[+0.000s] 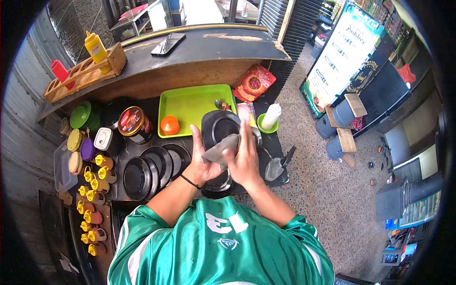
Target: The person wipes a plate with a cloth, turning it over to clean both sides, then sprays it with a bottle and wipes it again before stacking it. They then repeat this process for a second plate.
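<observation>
A crumpled grey cloth (222,149) is between my two hands, above the black work table. My left hand (201,164) has its palm turned inward against the cloth, thumb pointing up; its other fingers are largely hidden. From the other side my right hand (243,161) presses on the cloth, with its long fingers stretched forward. Just beyond them is a black square dish (209,124), partly covered by the cloth and right hand. Another black dish (219,183) lies beneath my wrists. Left of my left hand are several overlapping round black plates (136,178).
A green tray (164,107) holds an orange bowl (169,125) and cutlery. To the right are a white bottle (271,116) in a green bowl and a spatula (275,168). Jars and several yellow-capped bottles (97,184) line the left; a phone (168,44) lies on the ledge.
</observation>
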### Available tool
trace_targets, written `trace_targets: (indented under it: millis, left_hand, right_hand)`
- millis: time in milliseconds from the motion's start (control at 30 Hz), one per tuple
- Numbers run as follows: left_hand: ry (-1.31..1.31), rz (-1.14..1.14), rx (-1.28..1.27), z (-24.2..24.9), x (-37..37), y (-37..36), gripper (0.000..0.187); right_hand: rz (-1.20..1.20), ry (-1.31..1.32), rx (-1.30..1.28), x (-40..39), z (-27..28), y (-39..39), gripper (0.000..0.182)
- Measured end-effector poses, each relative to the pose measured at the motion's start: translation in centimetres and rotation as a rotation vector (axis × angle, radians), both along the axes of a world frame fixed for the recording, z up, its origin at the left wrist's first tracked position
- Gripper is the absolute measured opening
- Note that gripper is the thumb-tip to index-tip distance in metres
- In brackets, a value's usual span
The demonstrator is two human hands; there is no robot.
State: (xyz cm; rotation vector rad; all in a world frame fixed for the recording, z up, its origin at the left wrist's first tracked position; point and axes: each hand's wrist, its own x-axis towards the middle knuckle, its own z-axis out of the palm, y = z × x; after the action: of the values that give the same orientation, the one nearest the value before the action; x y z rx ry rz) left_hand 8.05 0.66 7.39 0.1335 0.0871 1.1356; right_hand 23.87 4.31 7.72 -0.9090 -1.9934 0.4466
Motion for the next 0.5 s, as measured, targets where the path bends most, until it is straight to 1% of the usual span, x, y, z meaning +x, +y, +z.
trace_targets:
  millis: [33,67,100,133,167,200,233,267,300,333,367,433,467,500]
  left_hand:
    - [0.002,0.001,0.002,0.4,0.1,0.1,0.13]
    - [0.094,0.096,-0.048,0.8,0.2,0.2,0.126]
    - [0.184,0.19,-0.102,1.2,0.4,0.3,0.122]
    - [0.162,0.18,-0.119,-0.1,0.1,0.8,0.11]
    - [0.161,0.18,-0.121,-0.5,0.2,0.8,0.11]
    - [0.214,0.208,-0.193,-0.6,0.4,0.9,0.105]
    - [0.268,0.237,-0.264,-0.7,0.4,1.1,0.101]
    - [0.258,0.217,-0.207,-0.9,0.6,0.9,0.084]
    - [0.254,0.204,-0.045,-0.2,0.9,0.8,0.085]
    - [0.231,0.201,-0.02,-0.5,0.9,1.0,0.087]
    - [0.209,0.198,0.002,-0.9,1.0,0.9,0.091]
    - [0.469,0.281,0.042,0.4,2.2,0.4,0.088]
    - [0.523,0.238,0.119,1.6,2.2,0.0,0.088]
    - [0.524,0.238,0.12,0.9,2.0,-0.1,0.088]
  right_hand:
    - [0.081,-0.016,0.002,-0.1,0.4,-0.7,0.103]
    - [0.114,-0.037,-0.057,-0.2,0.8,-1.3,0.102]
    - [0.113,-0.038,-0.06,-0.2,0.3,-1.6,0.102]
    - [0.167,-0.058,-0.055,-0.1,-0.5,-1.6,0.098]
    - [0.222,-0.078,-0.047,-0.1,-1.0,-1.8,0.094]
    - [0.215,-0.088,0.019,-0.4,-1.0,-2.4,0.089]
    - [0.216,-0.087,0.022,-0.5,-0.8,-2.7,0.089]
    - [0.281,-0.042,0.089,-0.7,-0.4,-2.9,0.086]
    - [0.347,0.002,0.156,-0.8,-0.1,-2.9,0.084]
    - [0.372,0.033,0.165,-0.8,0.3,-2.5,0.078]
    - [0.377,0.036,0.161,-0.9,0.8,-1.9,0.078]
    - [0.311,-0.021,0.297,-1.5,2.5,-0.7,0.076]
    - [0.289,0.005,0.293,-1.8,3.8,-0.8,0.073]
    - [0.289,0.006,0.294,-2.1,4.5,0.0,0.073]
